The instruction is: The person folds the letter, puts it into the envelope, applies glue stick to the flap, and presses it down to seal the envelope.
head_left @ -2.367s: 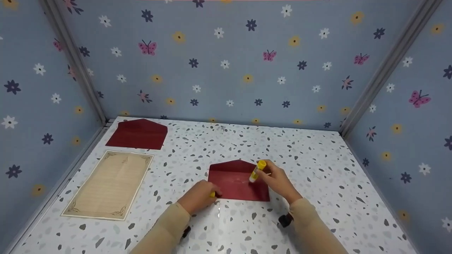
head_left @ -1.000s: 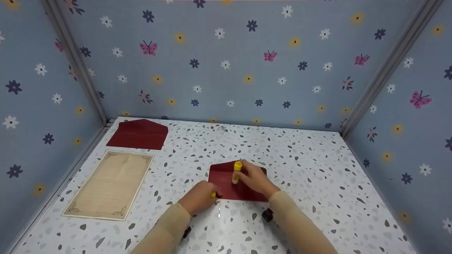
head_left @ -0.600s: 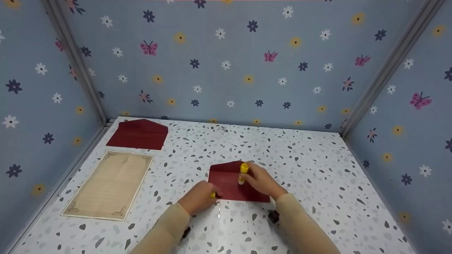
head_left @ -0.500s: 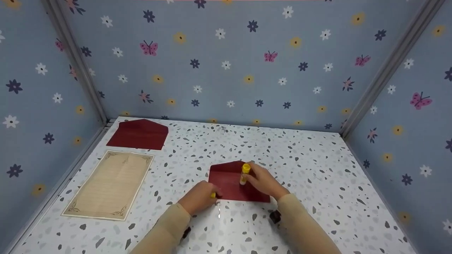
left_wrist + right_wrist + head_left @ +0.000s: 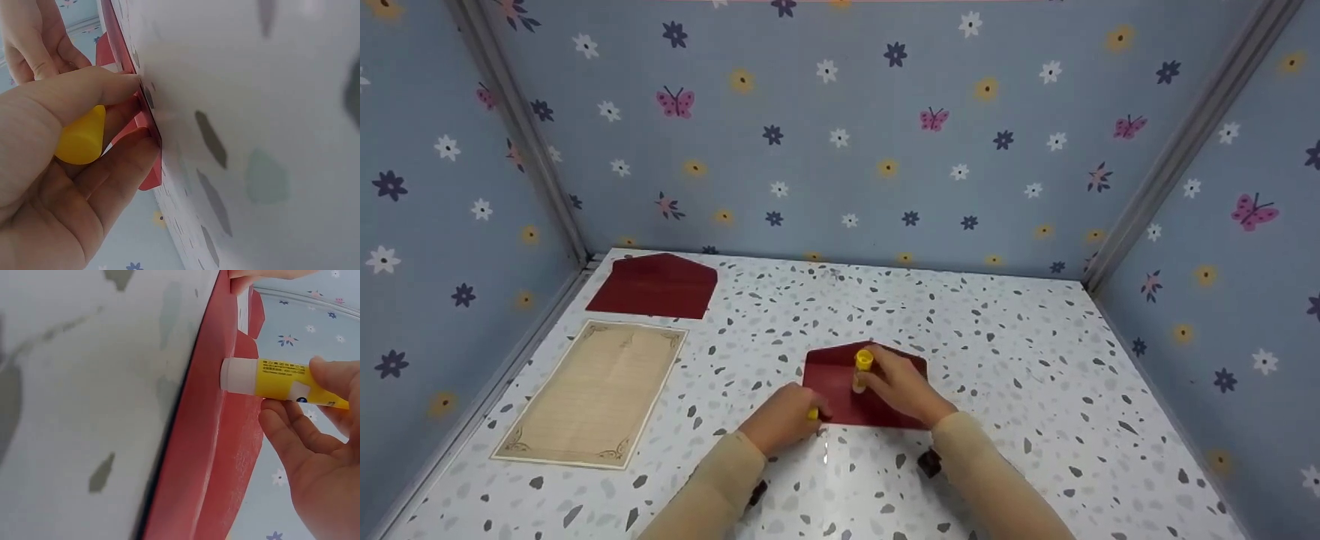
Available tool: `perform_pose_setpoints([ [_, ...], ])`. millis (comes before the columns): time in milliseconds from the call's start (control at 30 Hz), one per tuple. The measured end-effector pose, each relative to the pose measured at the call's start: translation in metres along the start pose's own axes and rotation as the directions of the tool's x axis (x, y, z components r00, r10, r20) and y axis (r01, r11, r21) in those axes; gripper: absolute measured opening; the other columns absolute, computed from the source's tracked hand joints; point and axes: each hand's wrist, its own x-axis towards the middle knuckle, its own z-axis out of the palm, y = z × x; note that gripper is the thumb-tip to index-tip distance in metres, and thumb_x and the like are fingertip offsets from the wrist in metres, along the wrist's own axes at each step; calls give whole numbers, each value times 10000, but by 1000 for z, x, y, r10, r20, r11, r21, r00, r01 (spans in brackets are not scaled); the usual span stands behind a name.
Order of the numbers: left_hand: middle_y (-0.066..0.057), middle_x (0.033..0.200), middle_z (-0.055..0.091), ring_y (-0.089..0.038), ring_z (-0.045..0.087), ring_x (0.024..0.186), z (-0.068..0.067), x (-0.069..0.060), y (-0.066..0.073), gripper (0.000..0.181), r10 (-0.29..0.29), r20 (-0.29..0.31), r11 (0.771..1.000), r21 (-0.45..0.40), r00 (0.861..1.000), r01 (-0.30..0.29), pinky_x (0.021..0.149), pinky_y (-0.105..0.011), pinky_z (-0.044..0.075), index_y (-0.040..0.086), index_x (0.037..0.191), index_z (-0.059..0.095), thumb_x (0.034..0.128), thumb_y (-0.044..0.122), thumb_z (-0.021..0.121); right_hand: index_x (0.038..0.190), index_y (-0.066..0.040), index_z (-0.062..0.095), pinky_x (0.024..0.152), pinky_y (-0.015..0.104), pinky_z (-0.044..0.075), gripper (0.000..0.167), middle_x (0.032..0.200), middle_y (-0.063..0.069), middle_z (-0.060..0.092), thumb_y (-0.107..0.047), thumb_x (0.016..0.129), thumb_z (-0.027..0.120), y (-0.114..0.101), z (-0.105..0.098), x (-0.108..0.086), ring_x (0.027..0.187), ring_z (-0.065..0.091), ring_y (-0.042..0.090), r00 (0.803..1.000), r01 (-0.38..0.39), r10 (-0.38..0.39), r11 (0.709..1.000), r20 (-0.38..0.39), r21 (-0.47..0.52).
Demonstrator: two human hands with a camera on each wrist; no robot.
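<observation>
A dark red envelope [image 5: 840, 397] lies on the speckled table with its flap spread toward the back. My right hand [image 5: 901, 384] grips a yellow glue stick [image 5: 863, 369], held nearly upright. In the right wrist view the white end of the glue stick [image 5: 242, 376] touches the red paper. My left hand [image 5: 784, 415] presses the envelope's front left corner with its fingertips. Tucked in that same hand is a yellow cap [image 5: 81, 140], seen between thumb and fingers in the left wrist view.
A second red envelope [image 5: 652, 286] lies at the back left. In front of it is a beige sheet of paper with a decorated border [image 5: 592, 394]. Flower-patterned walls [image 5: 840, 150] stand at the back and both sides of the table.
My right hand has shifted the glue stick back and forth across the envelope, lately to the left. The left hand, the envelope and the beige sheet have stayed in place.
</observation>
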Motion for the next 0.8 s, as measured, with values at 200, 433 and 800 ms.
perform_pose_setpoints([
  [200,72,952,727,-115,652,910,0,-1,1,199,15,-1,1000,-1,1000,-15,869,-344,541,125,1005,801,868,11,713,1278,-111,544,993,383,475,281,1135,-17,638,-227,1026,596,2,1,0,1072,592,164,999,-29,29,1000,-25,-2],
  [433,74,963,722,-112,634,905,-1,0,1,199,-14,-3,1000,-13,1000,13,876,-352,534,135,1024,800,876,33,714,1264,-61,538,983,429,472,274,1078,-4,625,-206,1035,579,8,-12,-4,1012,574,201,999,-42,43,999,-20,30],
  [800,83,966,707,-127,621,918,0,-3,2,188,-49,-6,998,-42,999,49,888,-353,531,145,1025,800,894,43,711,1242,-80,534,956,438,484,238,1059,17,634,-172,1029,587,30,-35,-23,1003,588,216,991,-116,121,990,-60,79],
])
